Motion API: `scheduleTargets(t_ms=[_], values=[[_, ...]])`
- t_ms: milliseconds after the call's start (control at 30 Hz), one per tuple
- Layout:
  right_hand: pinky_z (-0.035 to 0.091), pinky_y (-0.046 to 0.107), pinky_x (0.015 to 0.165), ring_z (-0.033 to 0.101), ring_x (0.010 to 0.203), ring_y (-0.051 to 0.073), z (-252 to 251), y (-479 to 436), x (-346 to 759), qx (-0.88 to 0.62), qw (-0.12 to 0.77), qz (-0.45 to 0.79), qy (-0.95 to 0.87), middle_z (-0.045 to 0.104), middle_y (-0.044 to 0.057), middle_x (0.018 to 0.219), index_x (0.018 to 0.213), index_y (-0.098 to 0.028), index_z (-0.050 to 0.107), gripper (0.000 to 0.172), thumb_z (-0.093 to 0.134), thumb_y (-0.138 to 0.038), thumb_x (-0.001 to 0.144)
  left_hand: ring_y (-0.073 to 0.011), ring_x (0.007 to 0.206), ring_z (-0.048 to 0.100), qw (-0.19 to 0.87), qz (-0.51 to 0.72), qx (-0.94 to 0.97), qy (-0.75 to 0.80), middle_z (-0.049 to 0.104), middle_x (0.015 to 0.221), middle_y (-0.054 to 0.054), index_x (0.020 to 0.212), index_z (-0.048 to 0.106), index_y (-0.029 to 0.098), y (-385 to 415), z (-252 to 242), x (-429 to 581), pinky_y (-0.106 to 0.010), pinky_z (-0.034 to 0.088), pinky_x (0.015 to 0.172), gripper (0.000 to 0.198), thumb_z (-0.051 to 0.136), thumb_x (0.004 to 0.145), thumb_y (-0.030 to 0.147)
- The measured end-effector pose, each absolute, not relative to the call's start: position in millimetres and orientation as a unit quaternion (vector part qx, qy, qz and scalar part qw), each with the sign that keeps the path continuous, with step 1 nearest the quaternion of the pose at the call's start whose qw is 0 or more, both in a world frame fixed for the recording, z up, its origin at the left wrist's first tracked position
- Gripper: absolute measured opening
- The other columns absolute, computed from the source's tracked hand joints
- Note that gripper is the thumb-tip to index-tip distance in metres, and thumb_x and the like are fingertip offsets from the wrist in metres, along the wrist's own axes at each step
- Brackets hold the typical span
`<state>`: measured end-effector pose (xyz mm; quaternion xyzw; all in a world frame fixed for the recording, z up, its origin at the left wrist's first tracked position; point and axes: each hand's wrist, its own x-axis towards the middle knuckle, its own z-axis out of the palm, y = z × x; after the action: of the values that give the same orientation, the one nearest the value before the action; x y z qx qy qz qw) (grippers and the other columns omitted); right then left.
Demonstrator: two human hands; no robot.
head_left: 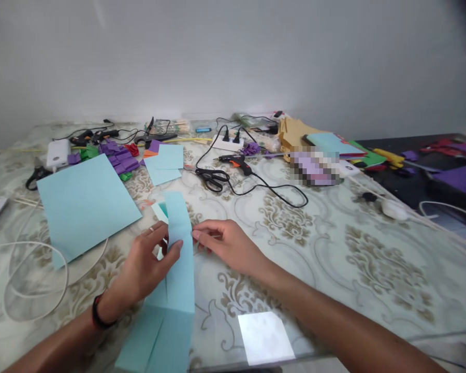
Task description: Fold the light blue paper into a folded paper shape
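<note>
A long light-blue paper strip (178,269) lies lengthwise on the glass-topped table (334,259) in front of me. My left hand (147,264) pinches the strip's left edge, thumb on top and fingers curled. My right hand (223,243) is closed at the strip's right edge, fingertips pressing on the paper. More folded blue paper (155,336) spreads out under the strip toward the near edge. A small teal scrap (161,210) lies just behind my left hand.
A large blue sheet (85,204) lies left, smaller blue squares (165,161) behind. Scissors (212,178), a glue gun (236,163) with black cord, a power strip (227,142), purple paper pieces (120,158), a white cable (31,280) and stacked coloured sheets (334,147) surround.
</note>
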<state>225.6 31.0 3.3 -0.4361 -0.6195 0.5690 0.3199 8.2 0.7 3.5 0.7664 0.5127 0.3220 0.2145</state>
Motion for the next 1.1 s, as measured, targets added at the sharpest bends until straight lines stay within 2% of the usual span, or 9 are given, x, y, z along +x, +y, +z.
scheduleTargets(t_ms=[100, 300, 467, 633, 767, 867, 967, 1033, 1100], values=[[0.051, 0.031, 0.063, 0.065, 0.067, 0.018, 0, 29, 223, -0.443, 0.316, 0.593, -0.594, 0.071, 0.001, 0.072, 0.089, -0.02, 0.077, 0.022, 0.067, -0.039, 0.091, -0.0157, 0.069, 0.059, 0.252, 0.31, 0.762, 0.51, 0.062, 0.075, 0.0, 0.08, 0.062, 0.019, 0, 1, 10, -0.03, 0.048, 0.066, 0.022, 0.057, 0.098, 0.032], [0.05, 0.028, 0.059, 0.06, 0.062, 0.014, -9, 26, 220, -0.443, 0.3, 0.621, -0.572, 0.069, 0.001, 0.071, 0.08, -0.018, 0.072, 0.022, 0.072, -0.039, 0.085, -0.0146, 0.061, 0.061, 0.28, 0.315, 0.71, 0.564, 0.068, 0.07, 0.001, 0.082, 0.066, 0.018, -3, -7, 19, -0.026, 0.047, 0.057, 0.026, 0.06, 0.096, 0.039], [0.048, 0.027, 0.059, 0.057, 0.06, 0.013, -11, 22, 217, -0.438, 0.303, 0.619, -0.577, 0.066, 0.0, 0.069, 0.078, -0.017, 0.069, 0.018, 0.069, -0.034, 0.084, -0.0114, 0.051, 0.053, 0.155, 0.346, 0.739, 0.556, 0.056, 0.057, 0.004, 0.066, 0.056, 0.019, -8, -7, 26, -0.023, 0.039, 0.051, 0.029, 0.065, 0.091, 0.03], [0.047, 0.026, 0.058, 0.057, 0.058, 0.012, -9, 20, 215, -0.43, 0.307, 0.614, -0.586, 0.064, -0.001, 0.069, 0.078, -0.018, 0.067, 0.013, 0.065, -0.029, 0.085, -0.0093, 0.05, 0.045, 0.062, 0.372, 0.766, 0.521, 0.046, 0.058, 0.007, 0.066, 0.046, 0.021, -12, -3, 30, -0.022, 0.036, 0.05, 0.032, 0.064, 0.092, 0.023], [0.047, 0.025, 0.058, 0.056, 0.057, 0.012, -8, 21, 216, -0.419, 0.314, 0.622, -0.582, 0.061, -0.003, 0.065, 0.074, -0.018, 0.063, 0.011, 0.064, -0.025, 0.083, -0.0119, 0.065, 0.06, 0.111, 0.36, 0.806, 0.457, 0.06, 0.075, 0.002, 0.093, 0.062, 0.018, -17, 2, 29, -0.023, 0.05, 0.064, 0.004, 0.058, 0.096, 0.018], [0.047, 0.026, 0.057, 0.056, 0.055, 0.012, -11, 26, 218, -0.413, 0.313, 0.642, -0.565, 0.059, -0.004, 0.061, 0.075, -0.018, 0.063, 0.014, 0.065, -0.03, 0.084, -0.0173, 0.09, 0.069, 0.135, 0.338, 0.836, 0.411, 0.069, 0.102, -0.006, 0.124, 0.061, 0.017, -17, 1, 25, -0.028, 0.057, 0.081, 0.026, 0.057, 0.098, 0.02], [0.051, 0.028, 0.064, 0.06, 0.058, 0.013, -16, 32, 223, -0.409, 0.306, 0.655, -0.557, 0.063, -0.002, 0.064, 0.084, -0.017, 0.067, 0.017, 0.064, -0.034, 0.086, -0.021, 0.106, 0.068, 0.129, 0.318, 0.853, 0.393, 0.066, 0.118, -0.01, 0.133, 0.058, 0.018, -14, -7, 20, -0.034, 0.057, 0.094, 0.033, 0.056, 0.1, 0.019], [0.054, 0.03, 0.072, 0.065, 0.066, 0.014, -17, 36, 228, -0.395, 0.303, 0.662, -0.56, 0.068, 0.0, 0.075, 0.099, -0.016, 0.07, 0.02, 0.064, -0.03, 0.086, -0.0225, 0.111, 0.065, 0.125, 0.299, 0.862, 0.391, 0.063, 0.121, -0.012, 0.137, 0.056, 0.018, -11, -13, 17, -0.037, 0.057, 0.098, 0.036, 0.053, 0.102, 0.017], [0.055, 0.031, 0.079, 0.068, 0.078, 0.015, -15, 38, 234, -0.379, 0.3, 0.666, -0.568, 0.071, 0.002, 0.09, 0.118, -0.016, 0.068, 0.037, 0.066, -0.026, 0.083, -0.0247, 0.114, 0.063, 0.117, 0.281, 0.869, 0.39, 0.063, 0.122, -0.013, 0.14, 0.054, 0.017, -8, -18, 15, -0.041, 0.056, 0.099, 0.038, 0.05, 0.103, 0.016]])
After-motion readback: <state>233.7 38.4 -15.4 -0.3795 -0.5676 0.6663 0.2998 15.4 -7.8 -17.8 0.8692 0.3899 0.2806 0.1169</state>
